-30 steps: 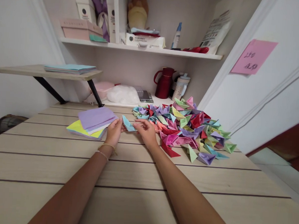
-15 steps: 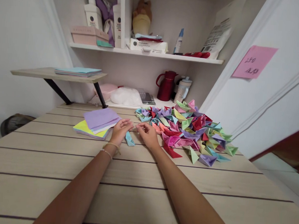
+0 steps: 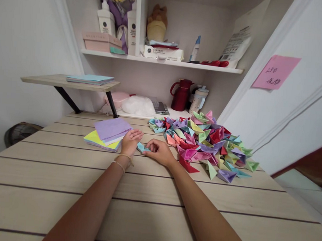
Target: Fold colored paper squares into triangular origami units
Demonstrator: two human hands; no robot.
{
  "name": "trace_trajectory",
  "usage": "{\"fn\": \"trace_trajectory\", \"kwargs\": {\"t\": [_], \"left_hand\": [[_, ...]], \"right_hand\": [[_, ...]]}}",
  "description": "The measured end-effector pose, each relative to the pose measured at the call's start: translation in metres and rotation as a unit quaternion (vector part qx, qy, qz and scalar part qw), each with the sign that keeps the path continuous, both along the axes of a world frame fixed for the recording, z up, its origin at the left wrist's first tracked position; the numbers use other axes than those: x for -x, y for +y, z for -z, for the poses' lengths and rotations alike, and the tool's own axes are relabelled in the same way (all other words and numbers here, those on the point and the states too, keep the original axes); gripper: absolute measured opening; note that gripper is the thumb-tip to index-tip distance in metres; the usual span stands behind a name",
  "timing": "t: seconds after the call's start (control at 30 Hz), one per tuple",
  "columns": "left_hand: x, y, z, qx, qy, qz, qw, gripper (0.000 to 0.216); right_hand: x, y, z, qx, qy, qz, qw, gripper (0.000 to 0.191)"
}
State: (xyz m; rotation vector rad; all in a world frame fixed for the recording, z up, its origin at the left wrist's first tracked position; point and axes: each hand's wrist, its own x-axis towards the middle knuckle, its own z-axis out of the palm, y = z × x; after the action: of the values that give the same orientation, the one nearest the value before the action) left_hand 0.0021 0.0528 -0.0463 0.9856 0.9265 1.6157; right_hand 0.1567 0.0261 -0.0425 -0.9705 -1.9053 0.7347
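Currently, the head view is showing two bare hands working above a pale wood-grain tabletop with dark parallel lines (image 3: pixel 152 192). The right hand (image 3: pixel 159 151) is pinching a small light-blue folded-paper piece (image 3: pixel 141 147) between thumb and curled fingers, at the end nearer that hand. The piece is sitting between the two hands, low over the boards; whether it is touching them cannot be told. The left hand (image 3: pixel 131 142) is standing open just beside the piece, fingers straight, close together and pointing away from the wearer (contact with the paper cannot be confirmed). Its wrist is carrying a thin yellowish bracelet (image 3: pixel 126 156) and a pale beaded bracelet (image 3: pixel 118 164).

Just beyond the left hand, a stack of flat purple paper sheets (image 3: pixel 112 128) is lying askew over a pile of bright yellow-topped paper sheets (image 3: pixel 93 137). To the right of the right hand, a broad heap of multicoloured folded-paper boats (image 3: pixel 203 146) is covering part of the tabletop. Farther back, a dark red handled jug (image 3: pixel 181 95) is standing next to a pale speckled tumbler with a blue lid (image 3: pixel 198 99). On the white surface at right, a square pink paper note with black handwriting (image 3: pixel 277 72) is hanging.
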Motion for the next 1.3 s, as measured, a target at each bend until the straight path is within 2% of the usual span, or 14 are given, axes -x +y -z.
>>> {"fn": "trace_trajectory", "kwargs": {"t": [0.13, 0.23, 0.37, 0.5, 0.63, 0.73, 0.83, 0.9, 0.93, 1.03, 1.1, 1.17, 1.23, 1.3], "left_hand": [[0.001, 0.001, -0.001, 0.000, -0.022, -0.003, 1.000, 0.037], [0.002, 0.001, -0.001, -0.009, -0.043, -0.009, 0.999, 0.036], [0.002, 0.000, -0.004, -0.022, -0.059, -0.015, 0.998, 0.037], [0.003, -0.001, -0.008, -0.047, -0.027, -0.010, 0.998, 0.038], [0.002, -0.002, -0.011, -0.069, -0.006, -0.020, 0.997, 0.038], [0.001, -0.002, -0.011, -0.086, 0.021, -0.027, 0.996, 0.036], [0.003, -0.006, -0.014, -0.120, 0.101, -0.054, 0.986, 0.030], [0.010, -0.011, -0.020, -0.159, 0.193, -0.101, 0.963, 0.027], [0.015, -0.015, -0.024, -0.181, 0.257, -0.126, 0.941, 0.026], [0.034, -0.024, -0.035, -0.227, 0.455, -0.193, 0.839, 0.034], [0.045, -0.028, -0.039, -0.194, 0.543, -0.253, 0.777, 0.044], [0.052, -0.029, -0.037, -0.118, 0.609, -0.297, 0.726, 0.054], [0.056, -0.027, -0.033, -0.037, 0.666, -0.290, 0.686, 0.056], [0.057, -0.026, -0.031, 0.002, 0.710, -0.250, 0.658, 0.048]], "right_hand": [[0.000, 0.004, 0.002, 0.032, 0.021, -0.002, 0.999, 0.029], [0.000, 0.005, 0.002, 0.052, 0.032, -0.019, 0.998, 0.034], [0.001, 0.003, 0.001, 0.024, 0.010, -0.021, 0.999, 0.035], [0.001, 0.002, 0.000, -0.005, -0.004, -0.007, 1.000, 0.029], [0.002, 0.003, 0.000, -0.014, 0.041, 0.049, 0.998, 0.041], [0.003, 0.004, 0.001, -0.023, 0.040, 0.067, 0.997, 0.032], [0.004, 0.004, 0.000, -0.030, 0.013, 0.061, 0.998, 0.024], [0.003, 0.005, -0.003, -0.036, 0.016, 0.076, 0.996, 0.023], [0.002, 0.005, -0.005, -0.040, 0.029, 0.092, 0.995, 0.022], [-0.010, 0.008, -0.013, -0.048, 0.111, 0.165, 0.979, 0.025], [-0.023, 0.010, -0.019, -0.044, 0.181, 0.227, 0.956, 0.034], [-0.035, 0.012, -0.023, -0.042, 0.229, 0.274, 0.933, 0.045], [-0.042, 0.012, -0.025, -0.051, 0.245, 0.311, 0.917, 0.053], [-0.041, 0.010, -0.026, -0.061, 0.237, 0.336, 0.910, 0.057]]}}
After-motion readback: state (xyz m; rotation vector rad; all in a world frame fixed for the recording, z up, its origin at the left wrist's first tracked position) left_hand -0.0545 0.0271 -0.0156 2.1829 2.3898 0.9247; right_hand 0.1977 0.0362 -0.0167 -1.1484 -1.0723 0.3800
